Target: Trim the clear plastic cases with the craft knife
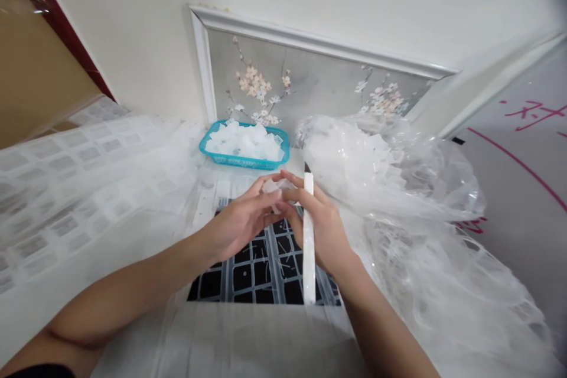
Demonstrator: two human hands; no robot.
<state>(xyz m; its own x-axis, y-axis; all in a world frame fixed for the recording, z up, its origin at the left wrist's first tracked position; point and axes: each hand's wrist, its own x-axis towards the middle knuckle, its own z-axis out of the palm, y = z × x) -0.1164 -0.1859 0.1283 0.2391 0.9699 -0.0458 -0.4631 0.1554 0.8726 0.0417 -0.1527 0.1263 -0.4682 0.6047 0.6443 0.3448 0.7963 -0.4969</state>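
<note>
Between the fingertips of both hands is a small translucent white plastic piece (278, 188). My left hand (239, 218) is closed on its left side. My right hand (326, 227) pinches the other side and also keeps a slim white-handled knife (309, 260) against the palm, its dark tip pointing away from me. Both hands hover over a black surface (243, 276), on which a clear plastic sheet (229, 271) with rows of square outlines and thin loose strips lies. Fingers partly cover the piece, so its exact shape is hidden.
A blue basket (245, 161) heaped with white translucent pieces stands behind my hands. To its right bulges a clear bag (349, 159) of similar pieces. Tangled plastic offcuts (465, 295) lie at right, gridded plastic sheets (66, 189) at left. A framed floral panel (310, 77) borders the back.
</note>
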